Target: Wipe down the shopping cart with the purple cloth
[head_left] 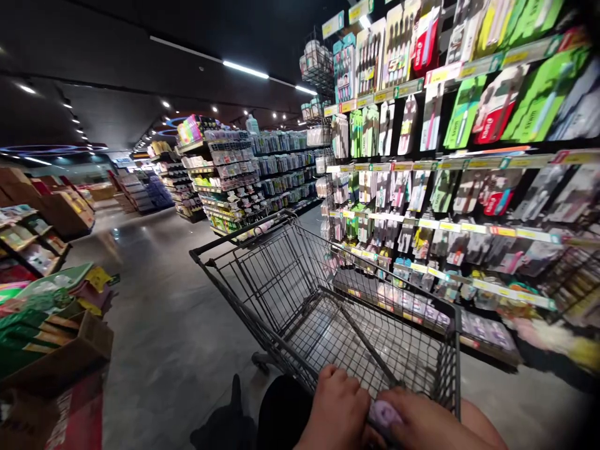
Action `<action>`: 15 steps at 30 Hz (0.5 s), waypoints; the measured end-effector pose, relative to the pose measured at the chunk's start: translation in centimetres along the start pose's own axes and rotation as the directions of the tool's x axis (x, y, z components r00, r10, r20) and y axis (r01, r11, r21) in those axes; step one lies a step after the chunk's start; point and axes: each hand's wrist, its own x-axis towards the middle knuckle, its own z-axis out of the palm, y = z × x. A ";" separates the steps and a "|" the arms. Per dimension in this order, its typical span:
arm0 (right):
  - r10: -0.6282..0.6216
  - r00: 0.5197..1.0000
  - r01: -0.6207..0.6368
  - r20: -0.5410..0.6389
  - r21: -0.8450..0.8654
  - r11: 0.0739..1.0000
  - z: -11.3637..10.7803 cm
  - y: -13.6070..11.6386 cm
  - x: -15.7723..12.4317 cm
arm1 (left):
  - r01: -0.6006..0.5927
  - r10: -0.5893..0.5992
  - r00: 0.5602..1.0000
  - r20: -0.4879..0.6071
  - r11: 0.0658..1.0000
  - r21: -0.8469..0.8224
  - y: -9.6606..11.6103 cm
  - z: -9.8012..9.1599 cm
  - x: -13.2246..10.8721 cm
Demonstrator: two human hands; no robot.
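A dark wire shopping cart [328, 319] stands right in front of me, its basket holding no goods that I can see. My left hand [340, 400] is closed around the cart's near bar, knuckles up. Beside it, my right hand [417, 409] is wrapped over the same bar, its fingers partly hidden at the bottom edge. Between the two hands shows a rounded purple patch [387, 412]; I cannot tell whether it belongs to the bar or is a separate thing.
To the right rises a shelf rack [440, 165] hung with packaged toothbrushes. Further shelves [229, 175] stand ahead across the aisle. At the left are a cardboard box [89, 344] of green packs and a display stand [35, 244]. Grey polished floor [159, 300] runs between them.
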 end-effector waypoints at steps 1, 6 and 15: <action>-0.039 0.999 0.039 0.017 0.024 0.999 -0.9 -0.7 -0.1 | 0.012 -0.012 1.000 0.023 1.000 -0.019 0.1 -0.5 0.0; -0.169 0.986 0.169 -0.010 0.012 0.986 -3.3 -1.5 -3.4 | 0.082 -0.069 0.990 0.125 0.991 -0.103 0.4 -2.7 0.1; -0.025 0.953 -0.083 -0.303 -0.336 0.938 -3.5 1.0 -5.2 | 0.068 -0.041 0.981 0.188 0.988 -0.141 0.6 -3.6 1.1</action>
